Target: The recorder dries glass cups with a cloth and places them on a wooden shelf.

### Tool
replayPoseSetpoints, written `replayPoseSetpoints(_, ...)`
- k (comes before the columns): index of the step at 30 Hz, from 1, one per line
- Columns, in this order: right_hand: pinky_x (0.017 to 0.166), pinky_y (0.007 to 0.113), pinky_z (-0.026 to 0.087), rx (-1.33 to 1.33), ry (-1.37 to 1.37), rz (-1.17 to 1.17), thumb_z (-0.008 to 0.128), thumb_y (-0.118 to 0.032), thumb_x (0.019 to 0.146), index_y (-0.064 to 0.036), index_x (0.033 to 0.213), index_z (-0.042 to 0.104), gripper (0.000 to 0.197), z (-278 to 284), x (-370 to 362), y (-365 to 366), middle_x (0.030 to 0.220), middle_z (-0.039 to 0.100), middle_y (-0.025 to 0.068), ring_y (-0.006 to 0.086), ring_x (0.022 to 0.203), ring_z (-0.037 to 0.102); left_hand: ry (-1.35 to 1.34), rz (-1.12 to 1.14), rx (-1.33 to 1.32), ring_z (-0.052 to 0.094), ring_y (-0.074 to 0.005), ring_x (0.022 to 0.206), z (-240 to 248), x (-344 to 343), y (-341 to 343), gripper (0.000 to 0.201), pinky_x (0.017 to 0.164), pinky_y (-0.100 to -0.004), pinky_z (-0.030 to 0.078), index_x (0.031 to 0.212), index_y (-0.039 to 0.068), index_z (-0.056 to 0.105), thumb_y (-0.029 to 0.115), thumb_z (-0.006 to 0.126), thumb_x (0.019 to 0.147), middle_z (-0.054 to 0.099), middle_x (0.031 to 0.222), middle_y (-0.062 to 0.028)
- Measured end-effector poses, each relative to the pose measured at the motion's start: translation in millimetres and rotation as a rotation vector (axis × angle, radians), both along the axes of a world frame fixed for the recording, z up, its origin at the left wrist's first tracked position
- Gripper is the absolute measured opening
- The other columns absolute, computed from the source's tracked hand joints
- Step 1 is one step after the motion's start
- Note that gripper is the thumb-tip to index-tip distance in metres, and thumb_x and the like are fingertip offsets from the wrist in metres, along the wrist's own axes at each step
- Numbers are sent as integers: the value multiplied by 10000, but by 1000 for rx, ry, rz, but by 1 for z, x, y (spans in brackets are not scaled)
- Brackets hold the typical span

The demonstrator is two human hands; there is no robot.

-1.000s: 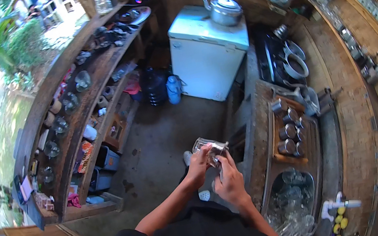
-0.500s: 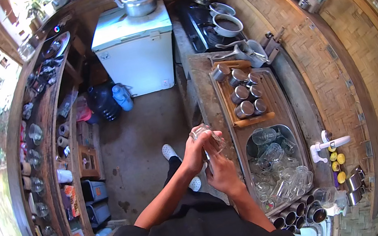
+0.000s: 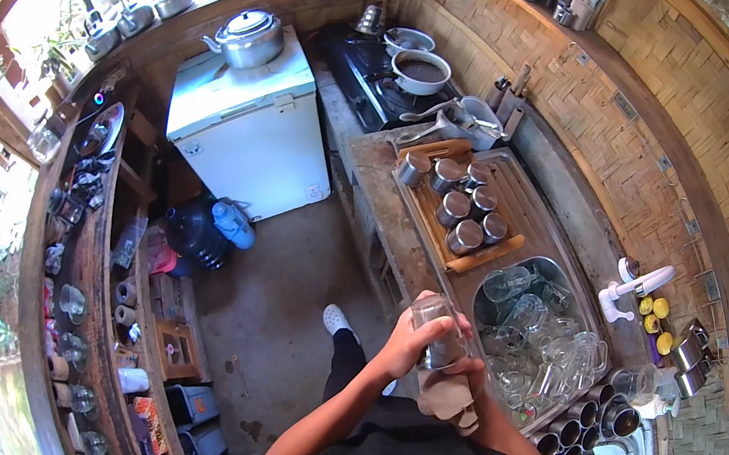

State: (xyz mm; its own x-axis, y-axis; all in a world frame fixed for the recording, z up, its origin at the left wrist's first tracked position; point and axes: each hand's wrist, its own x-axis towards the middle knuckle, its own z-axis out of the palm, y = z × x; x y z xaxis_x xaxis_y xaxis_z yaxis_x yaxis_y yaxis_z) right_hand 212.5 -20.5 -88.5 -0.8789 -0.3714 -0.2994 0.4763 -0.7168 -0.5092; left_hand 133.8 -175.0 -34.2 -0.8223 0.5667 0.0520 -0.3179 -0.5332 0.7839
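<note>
In front of my body, my left hand [image 3: 408, 345] is closed around a clear drinking glass [image 3: 432, 311], its thumb across the side. My right hand [image 3: 473, 378] is at the lower end of the glass. A beige cloth [image 3: 445, 398] hangs from between the right fingers and bunches against the glass. To the right, a metal sink basin [image 3: 559, 269] holds a heap of clear glass mugs [image 3: 542, 347]. Beyond it, several metal cups [image 3: 454, 208] stand on a wooden tray [image 3: 477, 257].
Dark-mouthed cups [image 3: 566, 431] lie right of my body, near a white tap [image 3: 633, 285]. Ahead are a white chest freezer [image 3: 261, 168] with a kettle [image 3: 251, 41] and a black stove [image 3: 355, 63]. Wooden shelves [image 3: 109, 302] line the left side.
Both hands have come lower and closer to my body, bringing the glass along. The beige cloth now shows below it. The room has shifted downward in the view.
</note>
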Motion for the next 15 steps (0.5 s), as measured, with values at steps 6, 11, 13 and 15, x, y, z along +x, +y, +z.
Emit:
replayPoseSetpoints(6, 1038, 402, 461, 198, 79, 38, 651, -93, 823, -59, 1458, 379, 692, 44, -11, -9, 1326, 497, 112, 259, 1252, 524, -90, 120, -81, 657, -179, 982, -20, -7, 12, 340, 910, -351, 517, 1097, 38, 424, 237, 657, 949, 687, 1007, -105)
replayPoseSetpoints(11, 1045, 405, 437, 732, 415, -117, 744, -61, 821, -37, 1431, 407, 697, 50, -5, -22, 1356, 506, 126, 268, 1281, 512, 48, 40, -144, 648, -228, 1044, -2, -7, 7, 371, 935, -389, 516, 1126, 61, 411, 257, 667, 943, 655, 1087, -134)
replayPoseSetpoints(13, 978, 384, 481, 980, 608, -267, 718, -36, 822, 2, 1396, 433, 641, 58, 2, -28, 1262, 572, 153, 262, 1175, 584, 43, -4, -111, 642, -219, 1065, 9, -8, 6, 373, 954, -384, 501, 1132, 65, 399, 223, 676, 939, 655, 1099, -126)
replayPoseSetpoints(15, 957, 423, 484, 961, 609, -217, 692, -42, 842, 15, 1354, 471, 561, 55, -4, -29, 1235, 589, 171, 305, 1159, 598, 48, -37, -156, 635, -204, 1082, 17, -11, 7, 381, 959, -378, 497, 1139, 68, 387, 191, 683, 932, 657, 1103, -117)
